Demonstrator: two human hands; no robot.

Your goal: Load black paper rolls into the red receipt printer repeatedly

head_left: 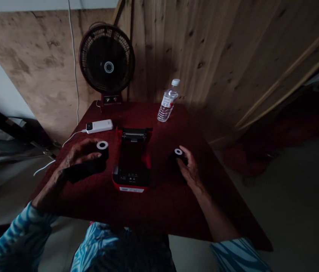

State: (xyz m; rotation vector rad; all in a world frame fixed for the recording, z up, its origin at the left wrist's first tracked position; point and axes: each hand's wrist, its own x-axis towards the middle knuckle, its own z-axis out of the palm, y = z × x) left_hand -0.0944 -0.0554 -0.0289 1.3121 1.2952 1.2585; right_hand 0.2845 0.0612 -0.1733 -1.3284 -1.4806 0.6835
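Note:
My left hand [84, 155] is closed around a black ribbon roll [102, 152] with a white core, held upright to the left of the printer. A loose dark strip [84, 172] trails below this hand. To the right of the printer, my right hand [190, 166] grips a smaller black roll [179, 154], also white at its core end. Between the hands, a red and black label printer [132, 179] lies on the table, its buttons and a white sticker facing me. The inside of the printer is too dark to make out.
A dark fan [107, 60] stands at the back left of the dark red table [173, 215]. A white power bank [99, 126] with a cable lies at left. The clear water bottle [167, 102] is upright at back right. Behind is a wooden wall [204, 56].

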